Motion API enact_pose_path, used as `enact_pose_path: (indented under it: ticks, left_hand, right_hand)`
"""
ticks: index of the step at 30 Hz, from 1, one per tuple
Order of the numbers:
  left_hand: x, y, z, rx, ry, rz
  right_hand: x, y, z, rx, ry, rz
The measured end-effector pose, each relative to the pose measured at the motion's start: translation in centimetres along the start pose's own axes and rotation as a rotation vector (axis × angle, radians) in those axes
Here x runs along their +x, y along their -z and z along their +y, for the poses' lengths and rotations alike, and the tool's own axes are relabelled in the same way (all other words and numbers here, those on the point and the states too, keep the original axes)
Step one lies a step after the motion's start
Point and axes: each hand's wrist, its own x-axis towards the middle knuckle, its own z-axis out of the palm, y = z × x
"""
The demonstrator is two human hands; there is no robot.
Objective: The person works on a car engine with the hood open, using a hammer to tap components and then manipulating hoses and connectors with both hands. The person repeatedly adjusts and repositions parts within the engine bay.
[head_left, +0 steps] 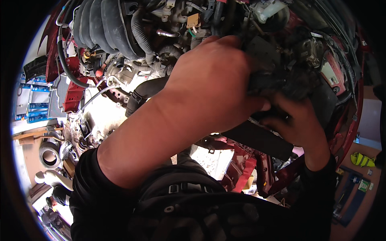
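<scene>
My left hand (213, 76) reaches across the engine bay, its fingers curled over a dark black part (267, 82) and its thumb along the near side. Shadow and blur hide that part's exact kind. Close by on the right, my right hand (299, 120) comes up from below with bent fingers against the same dark area. What its fingertips hold is lost in shadow. Just beneath both hands runs a broad black bar-like piece (259, 140). A ribbed grey hose (141, 32) and a tan connector (193, 21) lie beyond my left hand.
A large ribbed black engine cover (104, 26) fills the far left of the bay. Red body panels (245, 172) show below the hands. A tyre (49, 155) and another person (60, 195) are at the left. A yellow vest (362, 159) lies on the right.
</scene>
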Motion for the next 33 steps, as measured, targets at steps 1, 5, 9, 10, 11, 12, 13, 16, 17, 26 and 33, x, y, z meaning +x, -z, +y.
enact_pose_path:
  ticks: [1, 5, 9, 10, 11, 12, 13, 16, 17, 26, 33]
  left_hand:
    - [1.0, 0.1, 0.4, 0.012, 0.021, -0.099]
    - [3.9, 0.5, 1.7, 0.121, 0.047, -0.414]
    - [6.1, -0.3, 2.3, 0.336, -0.058, -0.607]
    - [6.0, -0.3, 2.5, 0.372, -0.088, -0.627]
    - [6.0, -0.5, 2.5, 0.340, -0.091, -0.579]
    - [5.6, -0.2, 2.3, 0.304, -0.110, -0.507]
    - [5.0, 0.1, 2.1, 0.307, -0.087, -0.487]
    - [4.9, 0.5, 2.1, 0.083, 0.078, -0.590]
    - [4.9, 0.7, 2.2, 0.056, 0.144, -0.616]
    - [5.8, 0.3, 3.5, 0.201, 0.219, -0.658]
    - [5.6, -0.1, 2.2, 0.051, 0.261, -0.628]
  right_hand:
    - [0.0, 0.1, 0.0, -0.012, 0.032, 0.009]
    - [0.1, 0.6, 0.2, -0.088, 0.078, -0.040]
    - [-0.1, 0.7, 0.6, -0.099, 0.058, -0.078]
    - [-0.1, 0.7, 0.7, -0.135, 0.083, -0.086]
    - [-0.1, 0.8, 0.8, -0.175, 0.104, -0.087]
    - [0.0, 0.8, 1.1, -0.213, 0.125, -0.089]
    - [0.2, 0.8, 1.4, -0.244, 0.193, -0.054]
    - [1.1, 1.0, 2.7, -0.367, 0.367, 0.010]
    - [1.5, 1.1, 3.2, -0.428, 0.411, 0.014]
    - [1.1, 1.1, 3.7, -0.500, 0.376, -0.044]
    - [1.1, 0.9, 3.6, -0.319, 0.328, -0.076]
